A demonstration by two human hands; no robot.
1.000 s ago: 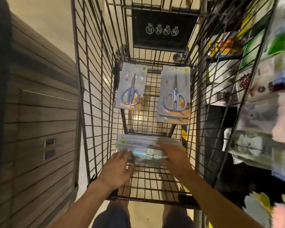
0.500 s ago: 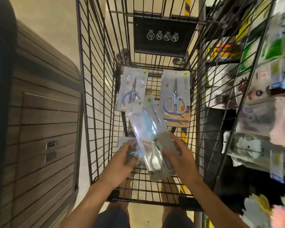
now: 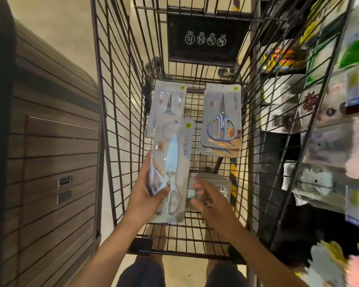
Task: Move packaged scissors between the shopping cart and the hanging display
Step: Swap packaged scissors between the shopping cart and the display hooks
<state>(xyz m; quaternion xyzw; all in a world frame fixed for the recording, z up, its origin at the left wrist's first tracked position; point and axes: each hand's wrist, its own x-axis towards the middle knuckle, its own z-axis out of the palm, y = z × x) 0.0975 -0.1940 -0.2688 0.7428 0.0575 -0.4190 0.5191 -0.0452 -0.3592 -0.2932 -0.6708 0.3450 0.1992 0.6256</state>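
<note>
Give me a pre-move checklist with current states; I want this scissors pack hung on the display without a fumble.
1. Left hand grips the held scissors pack: ok.
2. Pack lifted off the shopping cart floor: ok.
3. Right hand free to assist: ok, open over the near stack of packs.
4. Hang hole at the pack's top visible: cannot tell, blurred.
5. Free hook on the hanging display: cannot tell, none visible.
6. Two other packs, far left and far right, lie out of the way: ok.
</note>
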